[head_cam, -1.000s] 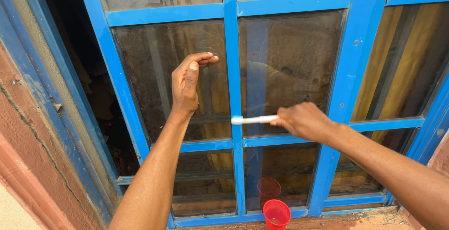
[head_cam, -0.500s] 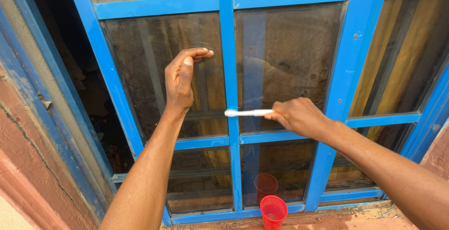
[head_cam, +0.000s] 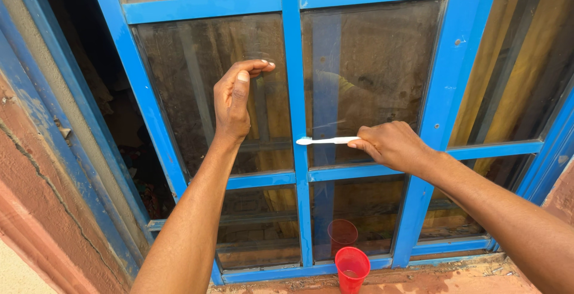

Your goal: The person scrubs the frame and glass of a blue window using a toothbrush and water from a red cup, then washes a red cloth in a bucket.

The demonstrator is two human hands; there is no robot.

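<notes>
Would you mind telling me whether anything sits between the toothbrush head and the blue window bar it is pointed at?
Nothing visible does. The right hand holds the white toothbrush level, its head right at the vertical blue bar. The left hand rests on the glass pane to the side, and the red cup stands below.

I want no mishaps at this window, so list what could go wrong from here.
1. The red cup stands on the ledge right below the right hand; a dropped toothbrush or a lowered arm could knock it over.
2. The left hand has its fingers against the dusty glass pane; leaning hard might strain or crack it.
3. The toothbrush head sits at the blue bar; loosened dirt may smear onto the glass.
</notes>
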